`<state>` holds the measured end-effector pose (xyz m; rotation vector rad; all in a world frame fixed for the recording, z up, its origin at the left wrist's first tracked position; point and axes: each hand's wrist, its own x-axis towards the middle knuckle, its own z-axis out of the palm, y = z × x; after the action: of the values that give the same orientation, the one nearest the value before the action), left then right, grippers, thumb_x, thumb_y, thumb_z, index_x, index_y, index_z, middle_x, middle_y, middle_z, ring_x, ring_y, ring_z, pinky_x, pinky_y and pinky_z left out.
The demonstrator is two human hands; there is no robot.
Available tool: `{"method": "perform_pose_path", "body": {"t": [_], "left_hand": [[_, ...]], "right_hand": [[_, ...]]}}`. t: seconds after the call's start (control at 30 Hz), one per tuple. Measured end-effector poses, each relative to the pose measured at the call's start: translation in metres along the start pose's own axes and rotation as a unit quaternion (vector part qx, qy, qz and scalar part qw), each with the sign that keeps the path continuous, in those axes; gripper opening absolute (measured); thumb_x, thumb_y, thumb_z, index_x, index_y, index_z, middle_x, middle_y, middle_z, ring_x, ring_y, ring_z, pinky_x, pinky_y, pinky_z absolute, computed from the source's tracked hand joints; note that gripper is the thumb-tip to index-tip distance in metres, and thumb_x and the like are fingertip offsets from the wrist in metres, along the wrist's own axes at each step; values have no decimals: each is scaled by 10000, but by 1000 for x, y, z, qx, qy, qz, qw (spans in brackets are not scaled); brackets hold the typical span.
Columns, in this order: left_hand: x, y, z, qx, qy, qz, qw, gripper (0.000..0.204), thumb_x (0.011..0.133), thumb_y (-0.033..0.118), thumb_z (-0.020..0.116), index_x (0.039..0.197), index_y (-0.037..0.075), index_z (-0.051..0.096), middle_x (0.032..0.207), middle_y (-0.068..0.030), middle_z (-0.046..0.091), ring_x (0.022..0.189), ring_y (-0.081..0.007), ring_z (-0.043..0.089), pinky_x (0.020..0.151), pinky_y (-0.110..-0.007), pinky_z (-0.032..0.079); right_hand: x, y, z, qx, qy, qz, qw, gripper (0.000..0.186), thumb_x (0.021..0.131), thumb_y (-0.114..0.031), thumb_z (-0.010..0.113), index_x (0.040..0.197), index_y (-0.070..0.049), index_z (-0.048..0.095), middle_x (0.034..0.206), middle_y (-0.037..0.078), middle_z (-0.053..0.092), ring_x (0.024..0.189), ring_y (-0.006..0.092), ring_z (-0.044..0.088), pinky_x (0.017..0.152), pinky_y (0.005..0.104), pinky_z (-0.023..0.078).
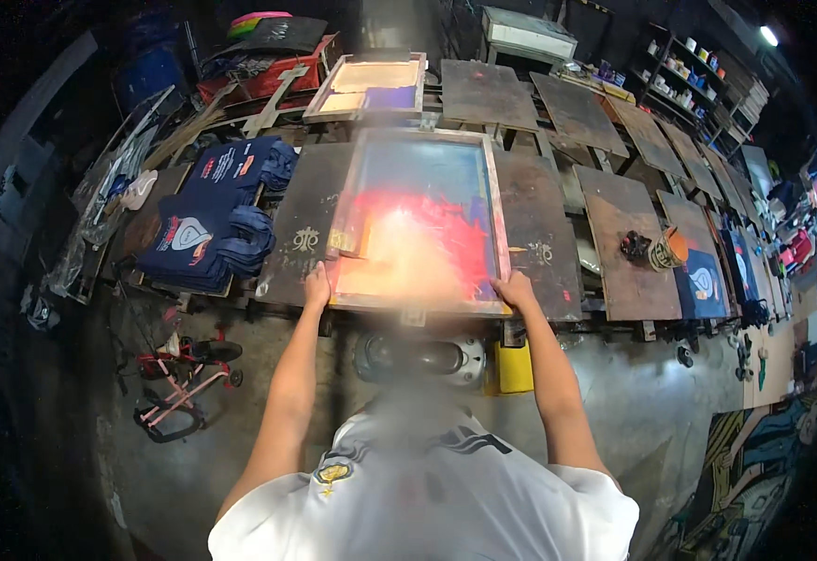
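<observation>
A screen printing frame (498, 210) with a wooden border lies in front of me on a dark board. Its mesh is blue-grey at the far end and smeared red and orange toward me, with a bright glare in the middle. My left hand (317, 288) is closed around the frame's near left corner. At the near right corner, my right hand (515, 288) grips the same frame. The fingers of both hands are partly hidden by the frame's edge. Whatever lies beneath the mesh cannot be made out.
Left of the frame are stacked dark printed bags (184, 234). A second screen frame (419, 89) lies beyond. Several dark boards (625, 220) run off to the right, one bearing a tub (667, 251). On the floor sits a small pink-and-red bicycle (184, 388).
</observation>
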<state>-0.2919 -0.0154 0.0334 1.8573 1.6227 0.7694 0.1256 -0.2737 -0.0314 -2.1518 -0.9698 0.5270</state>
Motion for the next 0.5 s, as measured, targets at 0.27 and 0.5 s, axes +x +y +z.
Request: {"method": "perform_pose_path", "body": {"t": [0.27,0.5], "left_hand": [[-20,5,26,-56,22,6,998,543,1013,434,443,1030,-53,684,1030,-269,687,1034,-396,652,909,-435,474],[-41,18,0,-97,74,38,992,461,987,350,540,1261,-16,590,1249,-228,625,1164,-352,587,982,-398,448]], "right_hand": [[-9,10,-6,-72,57,-5,996,613,772,-468,743,969,109,678,1064,344,642,1033,447,643,887,477,528],[-49,-20,-27,-80,11,-29,996,545,817,-383,721,1062,94,627,1145,338,571,1010,482,627,883,508,527]]}}
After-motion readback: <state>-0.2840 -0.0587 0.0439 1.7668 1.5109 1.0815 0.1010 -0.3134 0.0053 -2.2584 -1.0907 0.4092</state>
